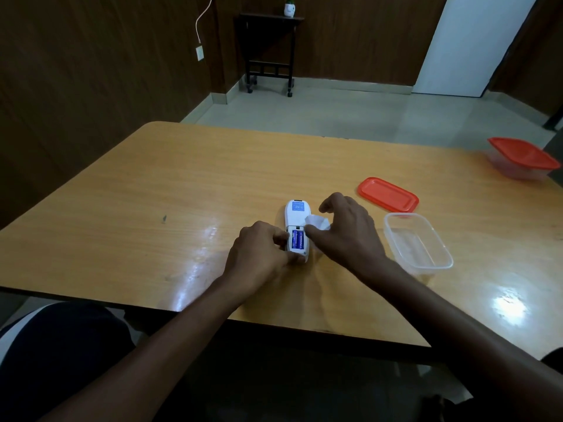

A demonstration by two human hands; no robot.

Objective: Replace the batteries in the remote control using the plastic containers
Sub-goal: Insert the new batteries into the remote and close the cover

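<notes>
A white remote control (295, 215) lies face down on the wooden table (152, 184), its battery bay uncovered. Two blue batteries (298, 239) sit side by side in the bay. My left hand (260, 254) grips the remote's near end and left side. My right hand (344, 229) hovers at the remote's right side and holds the white battery cover (318, 222) between thumb and fingers. An uncovered clear plastic container (419, 243) stands to the right of my right hand; nothing shows inside it. Its red lid (387, 194) lies flat behind it.
A second clear container with a red lid on it (522, 158) stands at the table's far right edge. Beyond the table are a tiled floor, a dark side table (269, 47) with a small pot, and a white door (469, 44).
</notes>
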